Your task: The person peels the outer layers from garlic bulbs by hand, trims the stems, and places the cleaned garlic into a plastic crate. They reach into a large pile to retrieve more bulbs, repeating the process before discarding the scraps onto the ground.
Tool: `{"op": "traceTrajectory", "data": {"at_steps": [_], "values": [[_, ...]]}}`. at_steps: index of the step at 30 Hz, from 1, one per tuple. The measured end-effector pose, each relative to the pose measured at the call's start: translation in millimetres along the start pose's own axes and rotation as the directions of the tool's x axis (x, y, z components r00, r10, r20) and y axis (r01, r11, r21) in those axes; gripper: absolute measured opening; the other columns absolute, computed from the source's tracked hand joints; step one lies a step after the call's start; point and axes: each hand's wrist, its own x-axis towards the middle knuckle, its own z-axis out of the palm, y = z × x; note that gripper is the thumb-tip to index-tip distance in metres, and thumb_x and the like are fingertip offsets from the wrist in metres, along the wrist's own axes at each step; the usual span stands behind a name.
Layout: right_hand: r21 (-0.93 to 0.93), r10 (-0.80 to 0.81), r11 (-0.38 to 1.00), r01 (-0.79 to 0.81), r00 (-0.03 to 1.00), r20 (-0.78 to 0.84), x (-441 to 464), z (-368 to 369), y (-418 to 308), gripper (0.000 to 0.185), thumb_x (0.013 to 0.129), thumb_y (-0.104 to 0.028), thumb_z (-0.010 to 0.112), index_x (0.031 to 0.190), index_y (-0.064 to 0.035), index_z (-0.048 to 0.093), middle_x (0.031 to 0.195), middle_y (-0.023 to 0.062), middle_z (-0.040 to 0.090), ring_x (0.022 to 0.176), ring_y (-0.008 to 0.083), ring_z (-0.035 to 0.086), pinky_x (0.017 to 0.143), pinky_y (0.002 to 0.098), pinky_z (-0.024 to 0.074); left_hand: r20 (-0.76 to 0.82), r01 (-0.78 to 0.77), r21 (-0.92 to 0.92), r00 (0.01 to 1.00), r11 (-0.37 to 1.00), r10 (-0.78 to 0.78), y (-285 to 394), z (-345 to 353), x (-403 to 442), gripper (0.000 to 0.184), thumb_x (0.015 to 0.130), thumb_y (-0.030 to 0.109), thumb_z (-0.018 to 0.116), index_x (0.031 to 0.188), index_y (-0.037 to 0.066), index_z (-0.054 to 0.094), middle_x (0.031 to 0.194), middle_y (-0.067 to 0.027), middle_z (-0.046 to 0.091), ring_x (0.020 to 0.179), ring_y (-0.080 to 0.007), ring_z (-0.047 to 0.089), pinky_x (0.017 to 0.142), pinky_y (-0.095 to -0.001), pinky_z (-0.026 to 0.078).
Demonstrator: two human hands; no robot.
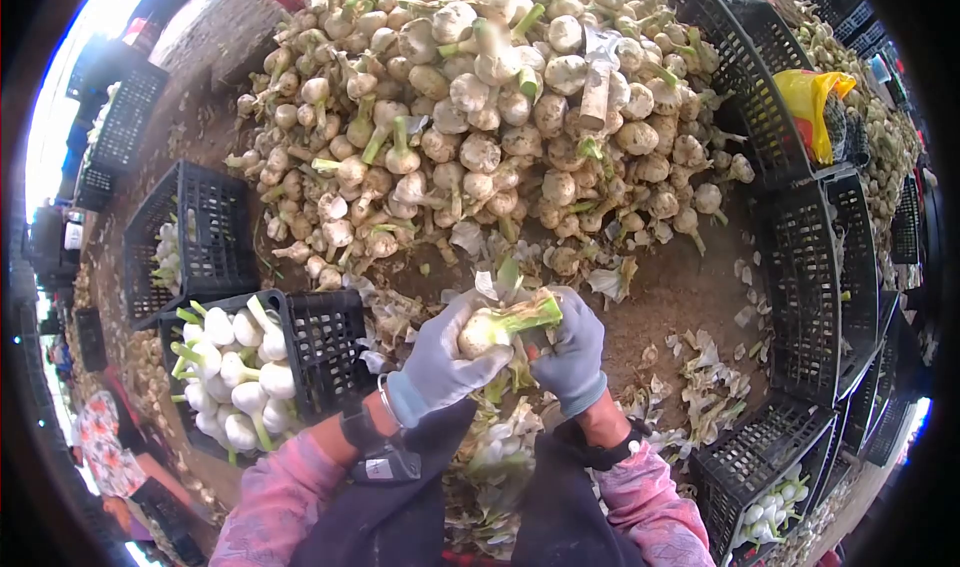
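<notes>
A garlic bulb with a thick green stem lies in my gloved left hand, its fingers wrapped around the bulb. My gloved right hand is closed at the stem end, with dry, peeling leaf skin there; its fingertips are partly hidden. Loose papery skins lie below and between my legs. Ahead of both hands rises a large heap of soil-marked garlic bulbs. On the heap rests a tool with a metal head and a short wooden handle.
To my left, a black crate holds clean white garlic, with another black crate behind it. Black crates line the right side, and a yellow bag hangs there. Another person is at the far left.
</notes>
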Motion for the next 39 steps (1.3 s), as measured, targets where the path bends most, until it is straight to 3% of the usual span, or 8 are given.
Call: {"op": "traceTrajectory", "data": {"at_steps": [7,10,14,17,24,25,32,39], "values": [[-0.252,0.191,0.946,-0.203,0.979,-0.072,26,-26,64,0.044,0.072,0.003,0.068,0.114,-0.0102,0.066,0.105,0.0134,0.064,0.097,0.0318,0.064,0.083,0.0405,0.0523,0.414,-0.268,0.218,0.896,0.939,0.160,42,22,-1,0.050,0.078,0.019,0.076,0.122,0.005,0.058,0.114,-0.0154,0.064,0.101,-0.0226,0.066,0.092,-0.0333,0.050],[-0.433,0.157,0.894,-0.116,0.986,0.060,17,-36,47,0.040,0.083,-0.008,0.064,0.122,-0.0099,0.063,0.118,0.0182,0.062,0.105,0.0363,0.062,0.089,0.0412,0.0509,0.257,0.225,-0.482,0.960,0.847,-0.108,29,11,7,0.064,0.084,0.024,0.073,0.138,0.008,0.041,0.117,-0.0161,0.064,0.098,-0.0254,0.069,0.078,-0.0349,0.058],[0.275,0.251,0.900,-0.337,0.919,0.303,-7,-41,27,0.036,0.090,-0.020,0.062,0.123,-0.0048,0.062,0.111,0.0174,0.064,0.103,0.0342,0.063,0.091,0.0409,0.0501,0.202,0.258,-0.623,0.965,0.738,-0.167,13,5,2,0.068,0.084,0.027,0.075,0.136,0.009,0.036,0.111,-0.0142,0.063,0.097,-0.0272,0.068,0.071,-0.0336,0.059],[0.253,0.219,0.931,-0.261,0.958,0.184,3,-28,-20,0.024,0.087,-0.012,0.066,0.109,-0.0013,0.066,0.103,0.0156,0.067,0.098,0.0296,0.064,0.089,0.0384,0.0506,0.156,0.269,-0.632,0.963,0.727,-0.220,18,8,2,0.060,0.085,0.011,0.069,0.135,0.008,0.036,0.117,-0.0143,0.061,0.099,-0.0204,0.065,0.076,-0.0310,0.056],[0.010,0.108,0.994,-0.108,0.993,-0.057,6,-18,-32,0.022,0.079,0.000,0.066,0.099,-0.0060,0.066,0.099,0.0141,0.068,0.092,0.0353,0.065,0.080,0.0395,0.0526,-0.109,0.037,0.132,0.994,0.991,-0.022,-14,20,4,0.068,0.074,0.006,0.083,0.127,0.002,0.041,0.115,-0.0073,0.057,0.101,-0.0107,0.057,0.085,-0.0273,0.050],[0.003,0.106,0.994,-0.106,0.992,-0.064,7,-18,-34,0.023,0.078,0.000,0.066,0.100,-0.0065,0.065,0.099,0.0139,0.068,0.092,0.0357,0.065,0.079,0.0402,0.0525,-0.068,0.128,-0.295,0.986,0.947,-0.155,-17,19,3,0.064,0.074,0.007,0.083,0.125,0.001,0.044,0.113,-0.0064,0.059,0.101,-0.0101,0.056,0.086,-0.0263,0.050],[-0.077,0.019,0.997,-0.020,1.000,-0.014,8,-23,-40,0.032,0.072,0.001,0.067,0.103,-0.0064,0.063,0.097,0.0155,0.066,0.090,0.0380,0.064,0.077,0.0384,0.0525,-0.106,-0.009,0.135,0.994,0.991,0.024,7,14,3,0.053,0.073,0.011,0.085,0.117,0.000,0.058,0.104,-0.0020,0.062,0.092,-0.0078,0.058,0.083,-0.0254,0.050],[0.581,0.545,0.592,-0.559,0.808,0.223,-8,-16,-40,0.014,0.087,0.003,0.056,0.099,-0.0020,0.061,0.085,0.0062,0.063,0.073,0.0178,0.060,0.069,0.0289,0.0505,0.111,0.103,0.021,0.988,0.994,-0.105,12,-13,12,0.055,0.072,0.020,0.087,0.116,0.000,0.061,0.104,-0.0033,0.063,0.091,-0.0082,0.060,0.080,-0.0254,0.050]]}}
